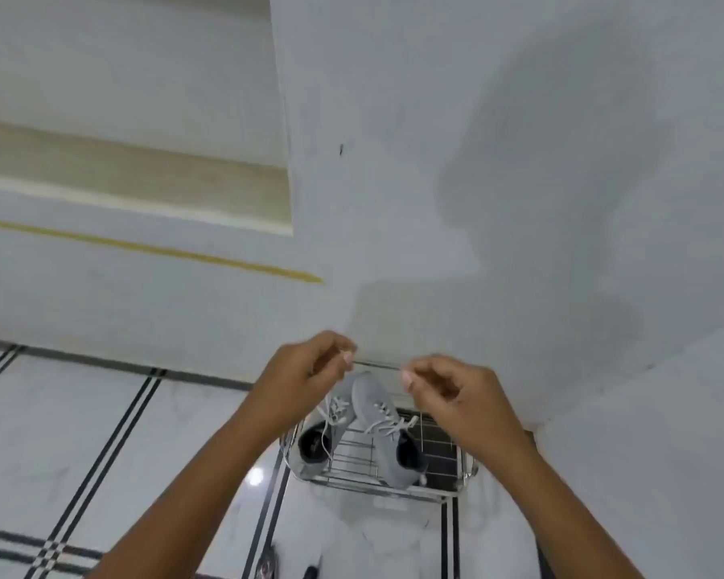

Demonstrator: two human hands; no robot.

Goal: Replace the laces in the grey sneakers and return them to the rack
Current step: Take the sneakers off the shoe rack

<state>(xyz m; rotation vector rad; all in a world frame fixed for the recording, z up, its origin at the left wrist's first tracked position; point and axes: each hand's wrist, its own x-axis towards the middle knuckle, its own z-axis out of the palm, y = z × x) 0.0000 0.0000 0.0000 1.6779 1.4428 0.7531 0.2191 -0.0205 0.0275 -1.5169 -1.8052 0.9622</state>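
I see both arms raised: left hand and right hand each pinch a lace stretched taut between them. Below, two grey sneakers sit on the wire rack against the wall, with tiled floor to its left.

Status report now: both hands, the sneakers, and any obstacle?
Left hand and right hand: each grip pinches a thin white lace end. Two grey knit sneakers sit laced on the wire metal rack. No obstacle seen.
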